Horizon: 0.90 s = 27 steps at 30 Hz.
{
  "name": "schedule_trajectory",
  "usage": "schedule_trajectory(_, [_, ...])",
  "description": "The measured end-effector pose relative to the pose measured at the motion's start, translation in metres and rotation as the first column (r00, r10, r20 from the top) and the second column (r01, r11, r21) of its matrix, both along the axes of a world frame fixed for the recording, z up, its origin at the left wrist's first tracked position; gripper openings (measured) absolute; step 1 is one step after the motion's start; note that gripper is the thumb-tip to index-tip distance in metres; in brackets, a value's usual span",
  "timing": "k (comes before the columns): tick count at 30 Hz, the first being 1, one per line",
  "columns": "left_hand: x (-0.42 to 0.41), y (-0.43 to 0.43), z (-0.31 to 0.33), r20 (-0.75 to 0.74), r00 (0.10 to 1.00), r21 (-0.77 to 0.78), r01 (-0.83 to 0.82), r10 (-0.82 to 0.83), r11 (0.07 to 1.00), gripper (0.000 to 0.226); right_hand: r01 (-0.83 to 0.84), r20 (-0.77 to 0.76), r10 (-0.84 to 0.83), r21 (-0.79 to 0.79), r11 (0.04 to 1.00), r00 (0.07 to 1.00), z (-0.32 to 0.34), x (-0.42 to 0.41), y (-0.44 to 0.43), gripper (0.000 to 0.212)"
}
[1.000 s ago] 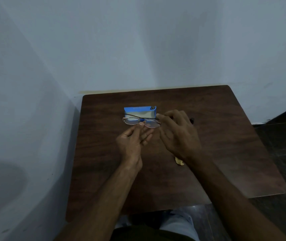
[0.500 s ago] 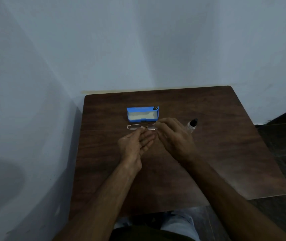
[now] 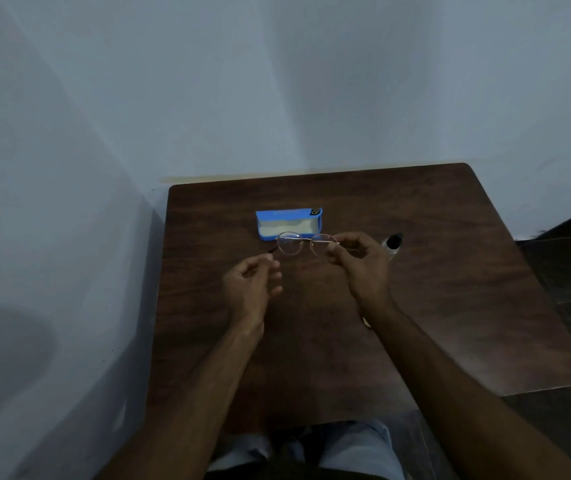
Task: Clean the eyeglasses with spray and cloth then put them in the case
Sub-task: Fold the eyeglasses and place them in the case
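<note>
Thin-rimmed round eyeglasses (image 3: 298,243) hang just above the dark wooden table (image 3: 450,289), in front of the case. My right hand (image 3: 360,268) pinches their right hinge between thumb and fingers. My left hand (image 3: 251,285) is curled at the dark tip of the left temple arm, which sticks out to the left, and seems to pinch it. The blue case (image 3: 289,224) lies open behind the glasses and shows a pale lining. A small clear spray bottle (image 3: 393,242) with a black cap stands just right of my right hand.
A small yellowish object (image 3: 366,322) peeks out on the table beside my right forearm. The table stands in a corner with walls at its left and back. Its right edge drops to a dark floor, and my lap is at the near edge.
The glasses went from folded and low near the table to lifted with the lenses facing me. My hands moved apart, the left one drawing the temple arm outward.
</note>
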<state>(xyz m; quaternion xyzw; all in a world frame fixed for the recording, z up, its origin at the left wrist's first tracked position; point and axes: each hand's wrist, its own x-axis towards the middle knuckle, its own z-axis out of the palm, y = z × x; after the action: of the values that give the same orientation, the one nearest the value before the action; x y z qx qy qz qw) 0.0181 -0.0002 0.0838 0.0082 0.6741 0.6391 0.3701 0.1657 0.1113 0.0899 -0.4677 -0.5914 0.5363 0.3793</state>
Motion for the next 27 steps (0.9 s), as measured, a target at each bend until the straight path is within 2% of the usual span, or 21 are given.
schedule_trajectory(2, [-0.02,0.006,-0.018,-0.14,0.99,-0.049,0.012,-0.018,0.999,0.015,0.049,-0.027,-0.052,-0.085,0.995,0.998,-0.01,0.0,0.005,0.01])
schedule_trajectory(4, [-0.04,0.016,-0.032,-0.346,0.935,-0.085,0.05,-0.076,0.995,0.016,0.089,-0.046,-0.098,-0.169,0.982,0.994,-0.017,-0.001,0.011,0.009])
schedule_trajectory(7, [-0.07,0.032,-0.052,-0.661,0.712,-0.203,0.135,-0.237,0.97,0.017,0.126,-0.067,-0.149,-0.261,0.957,0.987,-0.024,-0.006,0.018,0.013])
schedule_trajectory(9, [-0.086,0.046,-0.065,-0.763,0.556,-0.271,0.187,-0.329,0.944,0.017,0.141,-0.055,-0.163,-0.282,0.949,0.985,-0.03,-0.01,0.025,0.016])
schedule_trajectory(12, [-0.102,0.069,-0.082,-0.775,0.433,-0.378,0.266,-0.46,0.887,0.016,0.153,-0.016,-0.165,-0.301,0.941,0.986,-0.041,-0.015,0.038,0.014])
schedule_trajectory(16, [-0.11,0.088,-0.105,-0.74,0.391,-0.415,0.374,-0.546,0.83,0.019,0.133,0.016,-0.135,-0.33,0.934,0.991,-0.054,-0.021,0.05,0.009])
schedule_trajectory(19, [-0.118,0.098,-0.12,-0.743,0.375,-0.413,0.395,-0.555,0.82,0.02,0.135,0.011,-0.141,-0.365,0.921,0.99,-0.063,-0.027,0.058,0.009])
schedule_trajectory(22, [-0.125,0.105,-0.125,-0.785,0.315,-0.409,0.384,-0.533,0.828,0.024,0.138,0.003,-0.148,-0.38,0.915,0.989,-0.074,-0.03,0.063,0.012])
schedule_trajectory(27, [-0.138,0.111,-0.13,-0.778,0.203,-0.487,0.403,-0.594,0.775,0.046,0.119,-0.051,-0.148,-0.369,0.922,0.988,-0.085,-0.035,0.07,0.011])
